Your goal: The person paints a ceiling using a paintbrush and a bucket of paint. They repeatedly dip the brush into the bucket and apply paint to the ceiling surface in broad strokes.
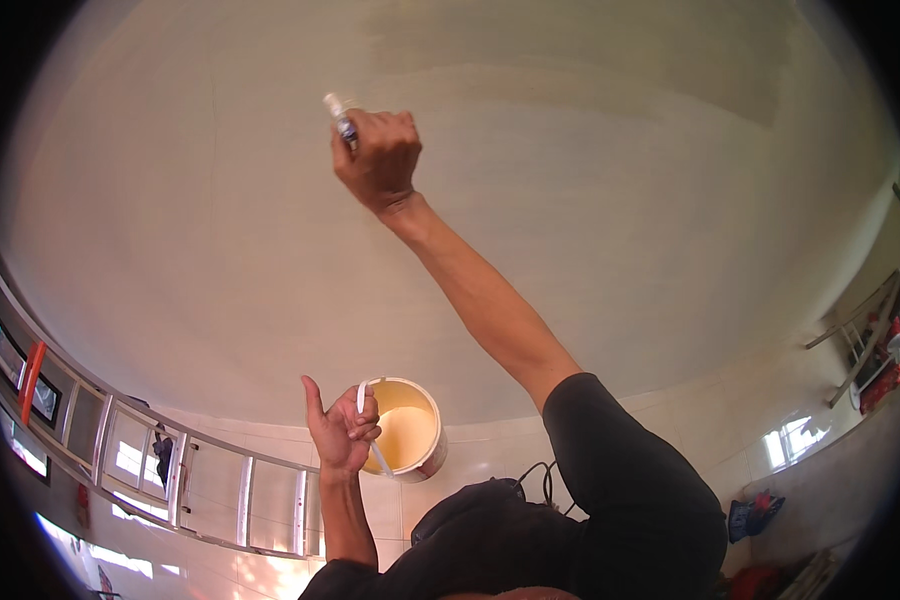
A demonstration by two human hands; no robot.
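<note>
A small brush (338,115) was gripped in the raised right hand (378,160) against the pale wall (620,180), while a cream paint bucket (410,430) was held by its handle in the left hand (342,430).

One open pail, no screens or signs I can make out

I see a round cream-white pail (410,430), open, its inside pale yellow, hanging by a thin white handle from the left hand (342,432); no label shows on it. Far to the right of the pail and a little lower lies a crumpled blue pouch (748,520), too small for me to tell whether it is a package.
</note>
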